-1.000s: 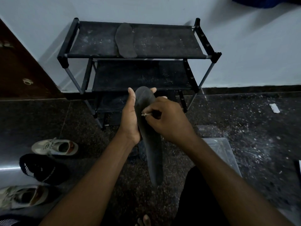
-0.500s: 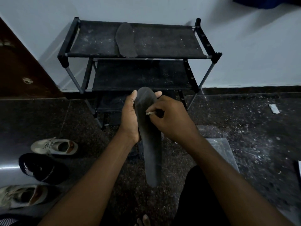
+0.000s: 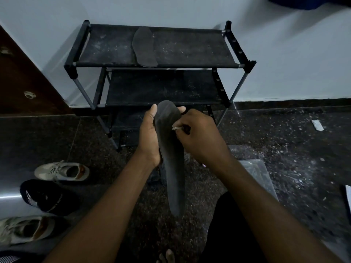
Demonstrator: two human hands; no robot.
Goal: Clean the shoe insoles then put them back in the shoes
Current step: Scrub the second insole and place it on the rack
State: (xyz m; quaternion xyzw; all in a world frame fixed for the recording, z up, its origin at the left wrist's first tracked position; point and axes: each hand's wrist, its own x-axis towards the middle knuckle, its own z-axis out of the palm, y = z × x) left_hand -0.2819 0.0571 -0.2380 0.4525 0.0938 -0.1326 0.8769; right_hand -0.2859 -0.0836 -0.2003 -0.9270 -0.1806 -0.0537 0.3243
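Two hands meet on one dark insole (image 3: 171,158), its long axis running from 12 o'clock near the shoe rack (image 3: 106,46) to 6 o'clock toward the person. The left hand (image 3: 150,137) grips its upper part from 9 o'clock. The right hand (image 3: 199,139), at 3 o'clock, pinches a small pale-tipped tool (image 3: 175,128) against it, and any length left to clean probably lies toward 6 o'clock, below both hands.

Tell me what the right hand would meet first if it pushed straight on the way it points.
The dark insole that the left hand grips: the right hand aims a small pale-tipped tool at its upper part, perhaps touching; depth is unclear.
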